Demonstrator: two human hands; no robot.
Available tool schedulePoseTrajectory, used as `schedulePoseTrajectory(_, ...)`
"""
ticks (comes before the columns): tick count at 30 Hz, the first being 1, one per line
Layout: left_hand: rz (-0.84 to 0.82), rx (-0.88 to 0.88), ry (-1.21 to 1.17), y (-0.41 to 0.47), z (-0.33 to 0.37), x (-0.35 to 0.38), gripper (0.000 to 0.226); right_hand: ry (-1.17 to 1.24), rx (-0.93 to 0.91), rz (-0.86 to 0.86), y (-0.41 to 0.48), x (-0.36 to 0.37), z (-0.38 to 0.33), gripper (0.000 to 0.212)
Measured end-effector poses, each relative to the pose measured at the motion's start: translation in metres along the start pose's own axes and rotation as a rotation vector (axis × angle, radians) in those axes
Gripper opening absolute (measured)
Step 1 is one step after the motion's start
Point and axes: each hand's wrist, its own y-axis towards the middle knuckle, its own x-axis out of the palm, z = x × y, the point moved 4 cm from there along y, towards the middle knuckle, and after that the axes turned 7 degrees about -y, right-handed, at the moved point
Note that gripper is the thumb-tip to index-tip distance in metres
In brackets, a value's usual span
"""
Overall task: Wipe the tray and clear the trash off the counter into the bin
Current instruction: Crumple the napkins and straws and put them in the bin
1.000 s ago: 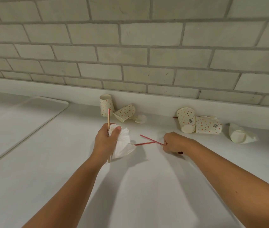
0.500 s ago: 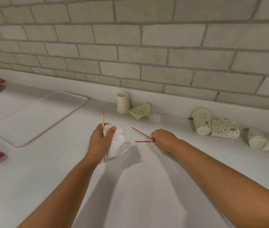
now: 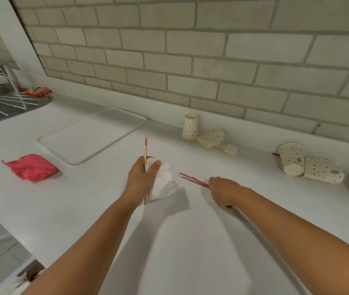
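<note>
The white tray (image 3: 92, 135) lies flat on the table (image 3: 190, 241), with nothing on it. Just left of the tray sits a crumpled pink cloth (image 3: 31, 167). Right of the tray, the left hand (image 3: 141, 177) is curled round a crumpled white napkin (image 3: 163, 182) and an upright wooden stick (image 3: 145, 145) with a red tip. Further right of the tray, the right hand (image 3: 224, 189) grips thin red stirrers (image 3: 192, 178) that angle towards the napkin. Beyond the tray's right end, along the wall, dotted paper cups (image 3: 190, 126) stand or lie tipped.
</note>
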Motion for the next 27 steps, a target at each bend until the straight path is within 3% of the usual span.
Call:
schedulePoseTrajectory(9,0.064,0.021,-0.014,-0.006,0.001,-0.097,0.013,0.258,-0.099,-0.095,-0.01,-0.013,-0.115,0.003)
schedulePoseTrajectory(13,0.139,0.016,-0.024,-0.012,0.0,-0.163,0.013,0.546,-0.182,-0.108,-0.029,-0.036,-0.186,0.017)
schedulePoseTrajectory(15,0.189,0.021,-0.021,-0.017,-0.003,-0.201,0.013,0.58,-0.239,-0.109,-0.038,-0.044,-0.23,0.025)
schedulePoseTrajectory(19,0.326,0.002,0.069,-0.031,-0.015,-0.277,0.014,0.493,-0.384,-0.148,-0.049,-0.045,-0.313,0.028)
schedulePoseTrajectory(23,0.431,-0.073,0.07,-0.053,-0.042,-0.344,0.01,0.24,-0.514,-0.202,-0.059,-0.024,-0.386,0.018)
schedulePoseTrajectory(27,0.488,-0.155,0.105,-0.074,-0.071,-0.39,0.011,-0.061,-0.567,-0.322,-0.069,0.032,-0.434,0.037)
